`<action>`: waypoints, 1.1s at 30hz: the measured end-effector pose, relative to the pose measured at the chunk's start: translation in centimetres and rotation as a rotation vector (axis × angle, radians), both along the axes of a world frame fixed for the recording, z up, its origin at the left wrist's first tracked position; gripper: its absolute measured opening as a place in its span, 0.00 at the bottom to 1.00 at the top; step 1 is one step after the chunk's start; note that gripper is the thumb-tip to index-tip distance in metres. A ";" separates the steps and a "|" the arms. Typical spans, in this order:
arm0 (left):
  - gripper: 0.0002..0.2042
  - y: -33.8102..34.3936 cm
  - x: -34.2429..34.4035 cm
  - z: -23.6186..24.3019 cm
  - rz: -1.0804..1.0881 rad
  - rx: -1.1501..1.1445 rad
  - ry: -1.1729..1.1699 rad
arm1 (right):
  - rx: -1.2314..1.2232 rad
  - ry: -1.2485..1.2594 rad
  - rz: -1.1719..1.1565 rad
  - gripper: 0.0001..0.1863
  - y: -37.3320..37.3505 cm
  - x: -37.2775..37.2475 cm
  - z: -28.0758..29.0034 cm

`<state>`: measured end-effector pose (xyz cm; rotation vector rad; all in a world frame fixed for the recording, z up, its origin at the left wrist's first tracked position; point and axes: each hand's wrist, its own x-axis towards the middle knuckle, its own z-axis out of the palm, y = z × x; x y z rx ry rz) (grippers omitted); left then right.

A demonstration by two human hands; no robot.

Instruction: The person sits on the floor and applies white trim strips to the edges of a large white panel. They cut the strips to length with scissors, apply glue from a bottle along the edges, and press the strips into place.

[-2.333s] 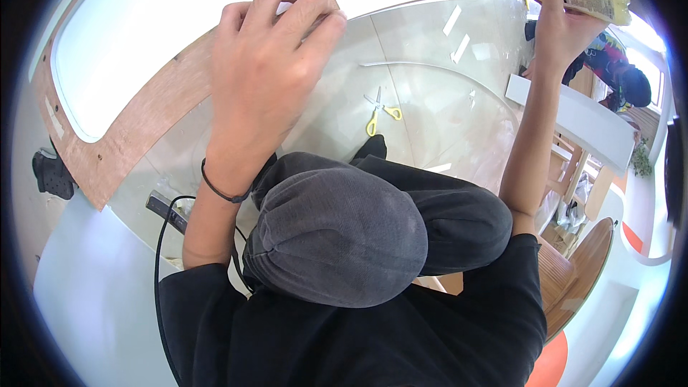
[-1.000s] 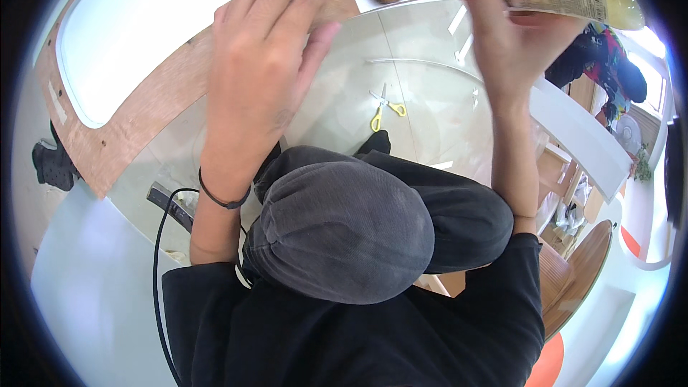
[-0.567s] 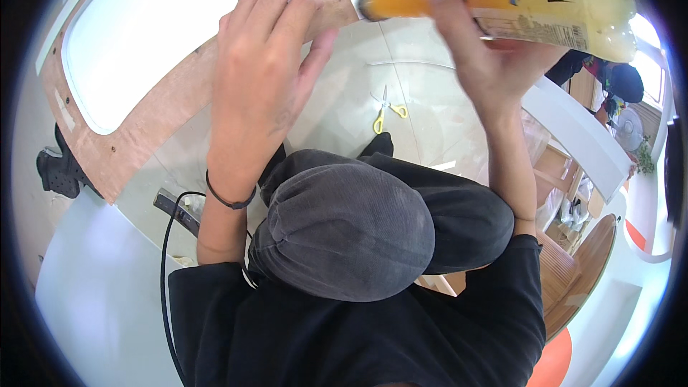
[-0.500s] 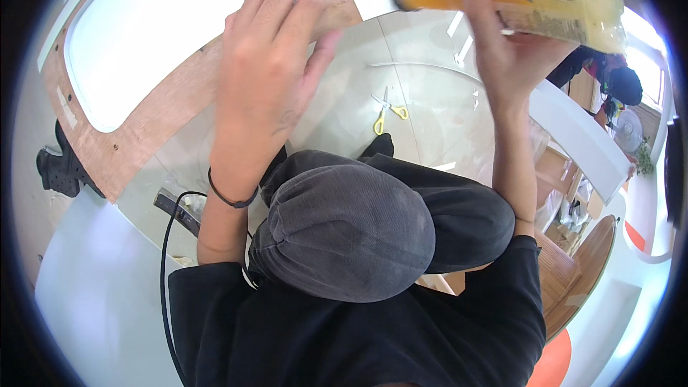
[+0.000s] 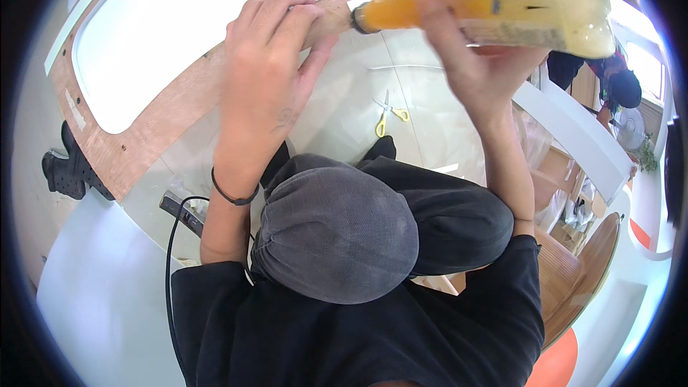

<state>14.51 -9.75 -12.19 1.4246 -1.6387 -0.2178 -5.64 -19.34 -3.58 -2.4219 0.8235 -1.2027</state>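
- The R hand (image 5: 484, 72) is gripping a plastic bottle (image 5: 530, 3) w/ its thumb on the near side & its palm under it.
- The bottle is tipping sideways near the top R; yellow-orange stuff is filling its neck, & its dark tip (image 5: 360, 19) is pointing at the L hand (image 5: 261, 75).
- The tip is sitting by the edge of the curved wood frame (image 5: 161, 111), just beside the L fingers; can't tell if it's touching, b/c it's a bit blurry.
- The L hand is resting over the frame w/ fingers curling & thumb sticking out; can't tell if it's holding smth.
- A white strip (image 5: 356, 2) is showing on the frame behind the tip.
- A black band (image 5: 235, 199) is going round the L wrist.
- Yellow-handled scissors (image 5: 390, 116) are lying on the shiny floor (image 5: 351, 111) w/ blades spreading apart, btwn the 2 arms.
- A gray power strip (image 5: 180, 213) is lying near the L forearm, & a black cord (image 5: 170, 272) is running down beside it.
- A black clog (image 5: 66, 179) is resting by the frame's L end.
- A person (image 5: 622, 86) in a dark cap is bending over, far R, near a white board (image 5: 580, 140) & a fan (image 5: 631, 127).
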 end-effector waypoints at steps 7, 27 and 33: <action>0.13 0.1 0.3 0.1 -0.006 -0.007 0.023 | 0.022 -0.135 -0.146 0.18 -0.4 1.0 -0.7; 0.12 0.5 0.3 1.0 -0.014 0.044 -0.006 | 0.421 -0.230 -0.282 0.22 -4.5 -1.8 -1.6; 0.12 0.5 0.4 0.6 -0.003 -0.015 0.034 | 0.420 -0.223 -0.329 0.22 -4.5 -1.7 -1.5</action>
